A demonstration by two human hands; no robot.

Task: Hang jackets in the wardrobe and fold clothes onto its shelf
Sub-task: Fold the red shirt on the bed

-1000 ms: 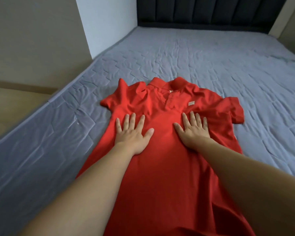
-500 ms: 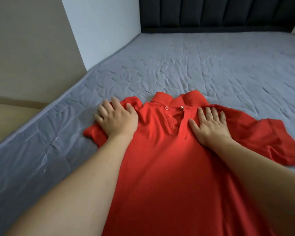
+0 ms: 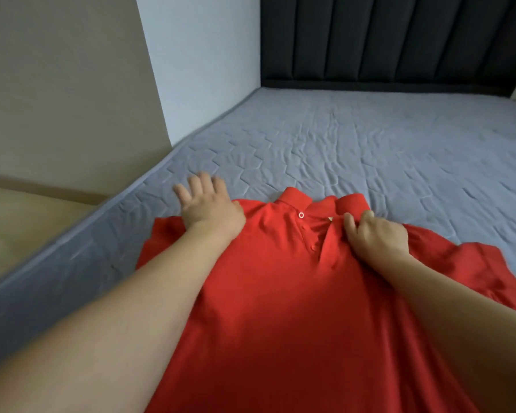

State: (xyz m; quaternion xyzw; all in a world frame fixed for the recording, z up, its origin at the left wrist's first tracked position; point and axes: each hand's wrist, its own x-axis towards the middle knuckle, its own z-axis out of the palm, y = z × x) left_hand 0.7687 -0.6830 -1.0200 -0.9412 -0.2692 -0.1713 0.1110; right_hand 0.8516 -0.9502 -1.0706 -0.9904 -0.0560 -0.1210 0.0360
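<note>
Shirts on the bed number one: a red polo shirt (image 3: 280, 293) lying front-up on the grey quilted mattress (image 3: 370, 150), its collar (image 3: 316, 201) pointing away from me toward the dark padded headboard (image 3: 393, 40). I count two buttons that I can make out on its placket, one white-ringed button (image 3: 301, 215) just below the collar and a red one lower down; a small pale tag shows inside the neck opening.

My two hands are both on the shirt, well apart, one on each side of the collar. My left hand (image 3: 209, 210) lies flat with fingers spread and straight, its palm on the shirt's left shoulder and its fingertips reaching past the red cloth onto the mattress; it is blurred. My right hand (image 3: 376, 236) has its fingers curled and bunches the cloth just right of the collar, thumb toward the placket. My forearms cross the lower part of the shirt and hide some of it, and the hem runs out of view below.

Left of the shirt, the mattress edge drops to a pale wooden floor (image 3: 27, 228). Beyond that stands a beige panel (image 3: 66, 84) and, beside it, a white wall (image 3: 203, 61) that meets the headboard.
</note>
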